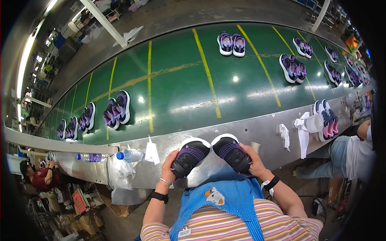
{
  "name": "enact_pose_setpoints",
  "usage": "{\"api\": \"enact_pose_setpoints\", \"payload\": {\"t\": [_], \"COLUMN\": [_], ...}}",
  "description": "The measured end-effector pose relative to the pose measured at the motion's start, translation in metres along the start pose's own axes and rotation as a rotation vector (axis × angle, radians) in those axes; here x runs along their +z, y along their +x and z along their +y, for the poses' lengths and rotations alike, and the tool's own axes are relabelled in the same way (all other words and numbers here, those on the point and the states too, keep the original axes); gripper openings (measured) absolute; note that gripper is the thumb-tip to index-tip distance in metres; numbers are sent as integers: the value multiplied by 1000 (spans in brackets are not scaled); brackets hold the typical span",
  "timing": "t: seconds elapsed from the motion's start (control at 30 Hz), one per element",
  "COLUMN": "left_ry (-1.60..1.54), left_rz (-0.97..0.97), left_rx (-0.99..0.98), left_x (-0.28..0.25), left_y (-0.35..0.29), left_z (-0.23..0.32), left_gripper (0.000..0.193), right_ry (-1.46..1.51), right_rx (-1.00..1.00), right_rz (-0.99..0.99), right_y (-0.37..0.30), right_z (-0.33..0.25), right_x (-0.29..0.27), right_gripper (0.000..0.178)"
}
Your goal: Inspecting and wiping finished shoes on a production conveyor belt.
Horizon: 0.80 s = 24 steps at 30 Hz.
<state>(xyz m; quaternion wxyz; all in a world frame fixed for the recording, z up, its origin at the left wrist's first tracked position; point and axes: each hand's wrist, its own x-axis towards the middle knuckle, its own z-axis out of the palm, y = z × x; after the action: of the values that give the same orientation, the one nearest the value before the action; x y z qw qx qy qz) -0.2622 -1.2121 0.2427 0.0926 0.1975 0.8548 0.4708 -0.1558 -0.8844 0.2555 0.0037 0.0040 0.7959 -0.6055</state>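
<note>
Head view: left hand point(168, 165) gripped the left shoe point(189, 157) by its outer heel end, fingers closed round the side; left forearm rose near upright from the lower edge, black band point(159, 197) and bracelet point(165, 181) at the wrist; right hand point(254, 161) gripped the right shoe point(232, 154) likewise, fingers closed on its outer heel side; right forearm slanted up and inward from a bent elbow, black band point(272, 182) on the wrist; arms mirrored each other, hands apart, elbows low beside the apron point(225, 201).

Both shoes were black with purple lines and white soles, uppers facing the camera, toes tilted up and inward, close together; they were over the metal ledge point(241, 131), in front of the green belt point(173, 100); could not tell if they rested on it.

Left of the hands, white paper point(152, 152) and a blue-capped bottle point(132, 155) were on the ledge; to the right, white cloths point(302, 136), a cup point(315, 123) and a navy-pink pair point(330, 123); more purple-black pairs point(232, 44) stood along the belt.
</note>
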Motion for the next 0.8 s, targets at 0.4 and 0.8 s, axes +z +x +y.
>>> {"api": "enact_pose_setpoints", "payload": {"t": [0.4,0.8], "left_ry": [510,-33], "left_rz": [229,-45], "left_rx": [138,-287], "left_x": [7,32], "left_y": [-10,-5], "left_z": [21,-11], "left_gripper": [65,58], "right_ry": [-383,290], "right_rx": [18,400], "right_rz": [138,32], "right_y": [0,25], "right_z": [-5,46], "right_x": [21,39], "right_gripper": [70,60]}}
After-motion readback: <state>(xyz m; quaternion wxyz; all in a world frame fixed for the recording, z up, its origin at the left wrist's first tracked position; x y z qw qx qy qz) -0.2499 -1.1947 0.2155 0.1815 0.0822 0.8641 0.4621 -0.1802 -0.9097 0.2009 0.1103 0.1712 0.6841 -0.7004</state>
